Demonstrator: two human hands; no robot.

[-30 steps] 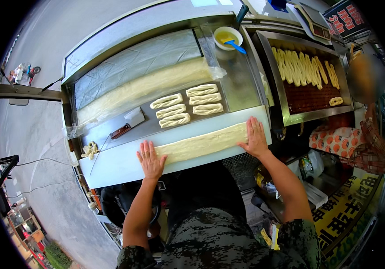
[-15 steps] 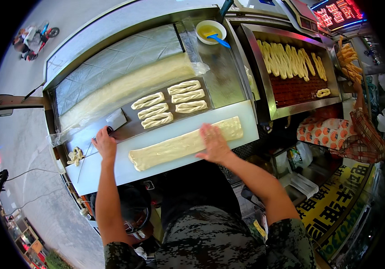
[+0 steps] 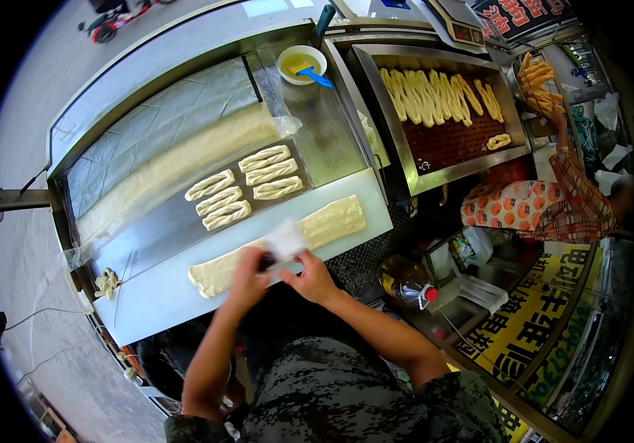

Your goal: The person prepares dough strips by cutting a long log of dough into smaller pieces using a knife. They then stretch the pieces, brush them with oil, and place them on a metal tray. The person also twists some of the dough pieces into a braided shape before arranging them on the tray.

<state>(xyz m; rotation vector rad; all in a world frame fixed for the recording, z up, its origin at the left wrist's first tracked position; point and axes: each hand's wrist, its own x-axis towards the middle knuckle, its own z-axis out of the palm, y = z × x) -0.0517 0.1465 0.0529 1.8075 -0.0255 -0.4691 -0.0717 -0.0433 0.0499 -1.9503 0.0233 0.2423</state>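
Observation:
A flat strip of dough lies across the white board in front of me. Over its middle is a dough scraper with a pale, motion-blurred blade and a dark handle. My left hand is closed round the handle. Close to the scraper's right side, my right hand has its thumb and fingers apart; whether they touch the scraper is unclear. Several folded, twisted dough pieces sit in two columns on the metal worktop beyond the board. A small dough scrap rests at the board's left end.
A long dough slab lies under plastic film at the back. A white bowl holds yellow liquid and a blue-handled tool. To the right, dough sticks float in a fryer; a co-worker's arm reaches past it. An oil bottle stands below.
My left hand has picked up the scraper from the worktop and brought it right, over the dough. My right hand has come off the dough and back toward the scraper. The view has shifted.

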